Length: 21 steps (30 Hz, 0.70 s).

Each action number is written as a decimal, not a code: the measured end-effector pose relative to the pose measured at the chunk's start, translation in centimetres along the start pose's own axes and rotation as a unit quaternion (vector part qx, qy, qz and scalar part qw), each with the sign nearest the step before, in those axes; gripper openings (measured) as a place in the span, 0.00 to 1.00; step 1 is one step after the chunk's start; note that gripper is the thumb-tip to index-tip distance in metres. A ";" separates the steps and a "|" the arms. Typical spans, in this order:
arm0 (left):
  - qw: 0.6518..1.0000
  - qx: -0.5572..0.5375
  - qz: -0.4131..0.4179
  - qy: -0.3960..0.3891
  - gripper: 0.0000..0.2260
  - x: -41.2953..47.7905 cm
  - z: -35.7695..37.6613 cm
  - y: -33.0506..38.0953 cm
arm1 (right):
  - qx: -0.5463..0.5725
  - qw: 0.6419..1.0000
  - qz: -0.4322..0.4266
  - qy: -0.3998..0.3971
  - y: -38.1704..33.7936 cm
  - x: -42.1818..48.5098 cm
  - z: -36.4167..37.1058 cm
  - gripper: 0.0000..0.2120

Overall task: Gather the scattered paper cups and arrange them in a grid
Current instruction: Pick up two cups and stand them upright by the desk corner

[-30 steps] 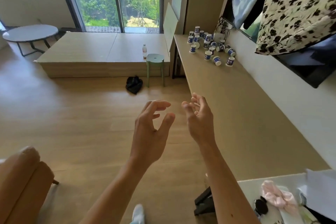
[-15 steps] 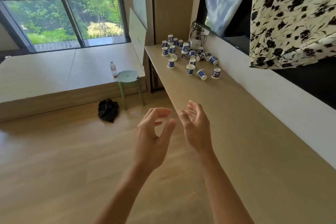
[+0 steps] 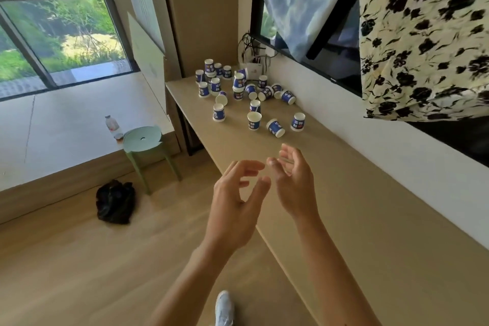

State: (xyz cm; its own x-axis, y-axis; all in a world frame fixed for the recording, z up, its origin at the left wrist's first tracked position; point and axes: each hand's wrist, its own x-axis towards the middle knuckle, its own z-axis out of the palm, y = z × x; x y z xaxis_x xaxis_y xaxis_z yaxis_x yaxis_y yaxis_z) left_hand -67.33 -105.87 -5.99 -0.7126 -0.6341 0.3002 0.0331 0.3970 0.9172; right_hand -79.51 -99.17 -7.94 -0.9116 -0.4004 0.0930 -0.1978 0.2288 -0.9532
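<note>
The scattered blue-and-white paper cups (image 3: 246, 92) had been brought nearer since the earlier frame, at the long pale wooden counter's (image 3: 344, 206) far end. The left hand (image 3: 235, 209) and right hand (image 3: 293, 182) were held loosely open, empty. Approach seemed under way; reaching was called for next.

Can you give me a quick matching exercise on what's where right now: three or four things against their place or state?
Things:
1. green stool
2. black bag
3. plastic bottle
4. cup nearest the wall

Places or states:
A. upside down on the long counter
B. standing on the raised platform
C. crumpled on the floor
D. on the floor at the platform's edge

Pairs: 1-D, 2-C, 3-B, 4-A
</note>
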 end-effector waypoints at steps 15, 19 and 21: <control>0.991 0.048 -0.080 -0.095 0.06 21.7 4.7 -7.3 | -0.003 0.997 0.051 0.064 3.6 20.7 4.2 0.24; 0.983 0.052 -0.106 -0.139 0.06 26.2 8.5 -9.9 | -0.035 0.993 0.074 0.080 5.8 25.0 3.6 0.26; 0.978 0.050 -0.122 -0.160 0.07 28.5 10.4 -11.4 | -0.050 0.992 0.088 0.082 6.8 27.3 3.3 0.26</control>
State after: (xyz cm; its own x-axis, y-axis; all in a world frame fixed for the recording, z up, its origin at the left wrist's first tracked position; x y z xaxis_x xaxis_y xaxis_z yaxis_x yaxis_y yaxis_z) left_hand -95.31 -121.62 -10.63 -0.8742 -0.4843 -0.0356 -0.2217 0.3329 0.9165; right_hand -104.56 -111.51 -12.80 -0.9797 -0.1994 -0.0192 -0.0578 0.3729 -0.9261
